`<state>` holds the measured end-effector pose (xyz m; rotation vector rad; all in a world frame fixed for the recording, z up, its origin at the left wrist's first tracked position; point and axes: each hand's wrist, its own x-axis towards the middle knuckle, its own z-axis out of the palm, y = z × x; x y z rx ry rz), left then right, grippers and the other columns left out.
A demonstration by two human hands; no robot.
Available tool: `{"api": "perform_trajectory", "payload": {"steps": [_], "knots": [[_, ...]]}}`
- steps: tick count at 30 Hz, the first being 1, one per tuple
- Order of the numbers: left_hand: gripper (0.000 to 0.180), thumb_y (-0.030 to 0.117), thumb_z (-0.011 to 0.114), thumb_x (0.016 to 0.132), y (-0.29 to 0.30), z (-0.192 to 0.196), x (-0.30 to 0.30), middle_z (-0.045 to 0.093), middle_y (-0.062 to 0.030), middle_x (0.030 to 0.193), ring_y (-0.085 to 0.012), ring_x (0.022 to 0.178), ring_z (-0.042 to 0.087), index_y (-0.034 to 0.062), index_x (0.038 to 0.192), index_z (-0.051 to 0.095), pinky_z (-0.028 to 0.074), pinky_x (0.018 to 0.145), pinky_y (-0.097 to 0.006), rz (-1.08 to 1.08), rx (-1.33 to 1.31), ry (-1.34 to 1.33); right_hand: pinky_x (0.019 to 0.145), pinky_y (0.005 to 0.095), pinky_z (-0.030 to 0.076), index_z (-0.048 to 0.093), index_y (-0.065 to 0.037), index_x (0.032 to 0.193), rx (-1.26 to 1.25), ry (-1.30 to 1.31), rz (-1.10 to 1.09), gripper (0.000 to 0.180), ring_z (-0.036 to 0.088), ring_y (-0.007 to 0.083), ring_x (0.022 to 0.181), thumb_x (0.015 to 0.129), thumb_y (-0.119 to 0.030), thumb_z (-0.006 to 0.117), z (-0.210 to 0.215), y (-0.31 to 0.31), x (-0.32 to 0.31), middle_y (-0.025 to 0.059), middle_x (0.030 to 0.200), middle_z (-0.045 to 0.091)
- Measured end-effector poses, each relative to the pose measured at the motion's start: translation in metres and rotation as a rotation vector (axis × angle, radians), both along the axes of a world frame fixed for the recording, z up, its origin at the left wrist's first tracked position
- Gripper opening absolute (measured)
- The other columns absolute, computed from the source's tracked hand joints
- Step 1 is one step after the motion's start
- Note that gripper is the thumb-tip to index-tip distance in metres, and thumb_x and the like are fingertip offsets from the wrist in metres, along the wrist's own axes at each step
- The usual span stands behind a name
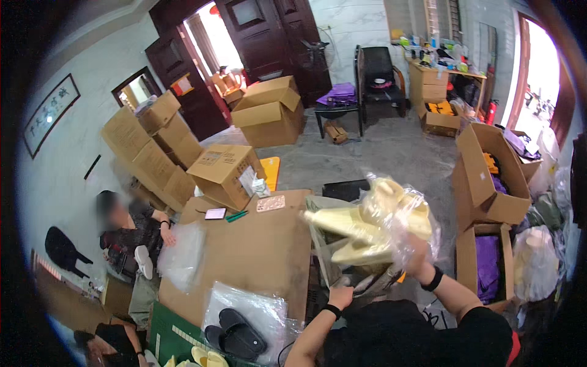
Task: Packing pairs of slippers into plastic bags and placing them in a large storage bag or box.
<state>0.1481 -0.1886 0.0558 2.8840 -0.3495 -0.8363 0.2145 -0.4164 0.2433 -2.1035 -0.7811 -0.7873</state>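
Note:
My right hand point(418, 255) is closed on a clear plastic bag point(422, 223) at the right of a bundle of pale yellow slippers point(361, 223). The bundle is partly smeared by motion. It hangs over an upright, translucent sack point(322, 254) whose mouth gapes beside the table. At the sack's near edge, my left hand point(340, 297) is closed on its rim. The sack's inside is mostly hidden by the slippers. To the left of my left arm, a pair of black slippers point(237, 333) lies on a stack of clear plastic bags point(251, 301).
A brown table point(257, 263) bears a pink phone point(271, 203), green snips point(236, 216) and a carton point(226, 174). A co-worker point(137, 229) sits at its left; another person point(110, 342) is lower left. Open cartons point(483, 263) with purple goods stand at my right.

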Motion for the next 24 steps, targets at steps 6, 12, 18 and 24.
{"api": "perform_trajectory", "payload": {"steps": [6, 12, 18, 24], "knots": [[0.044, 0.036, 0.041, 0.083, 0.027, -0.041, -0.006, 0.047, -0.0137, 0.127, -0.03, 0.119, 0.042, 0.014, 0.121, 0.05, 0.028, 0.1, -0.047, 0.119, -0.296, -0.344, 0.08, 0.0376, 0.046, 0.047, -0.01, 0.122, -0.461, 0.266, 0.638, 0.058, 0.056, 0.0311, 0.097, 0.065, -0.001, 0.055, -0.08, 0.008, -0.037, 0.0121, 0.118, 0.053], [0.048, 0.039, 0.042, 0.086, 0.004, -0.053, -0.019, 0.04, -0.0101, 0.133, -0.0286, 0.124, 0.034, 0.0159, 0.128, 0.042, 0.021, 0.105, -0.044, 0.082, -0.186, -0.494, 0.073, 0.0391, 0.047, 0.046, -0.009, 0.122, -0.518, 0.596, 0.81, 0.053, 0.058, 0.0343, 0.087, 0.07, -0.005, 0.054, -0.063, -0.001, -0.013, 0.0171, 0.106, 0.057], [0.044, 0.028, 0.038, 0.087, -0.011, -0.062, -0.014, 0.036, -0.0126, 0.135, -0.0288, 0.127, 0.03, 0.0164, 0.13, 0.04, 0.019, 0.106, -0.044, 0.136, -0.54, -0.497, 0.069, 0.0411, 0.046, 0.052, -0.006, 0.112, -0.483, 0.584, 0.707, 0.039, 0.058, 0.0373, 0.077, 0.074, -0.014, 0.053, -0.067, 0.02, 0.009, 0.0205, 0.085, 0.06], [0.039, 0.024, 0.039, 0.086, -0.005, -0.07, -0.02, 0.053, -0.0141, 0.117, -0.0288, 0.11, 0.049, 0.0165, 0.123, 0.047, 0.029, 0.082, -0.066, 0.1, -0.099, -0.549, 0.069, 0.0409, 0.047, 0.053, -0.007, 0.11, -0.557, 0.77, 0.5, 0.036, 0.059, 0.0355, 0.078, 0.076, -0.018, 0.054, -0.061, 0.034, 0.025, 0.0202, 0.085, 0.06]]}}
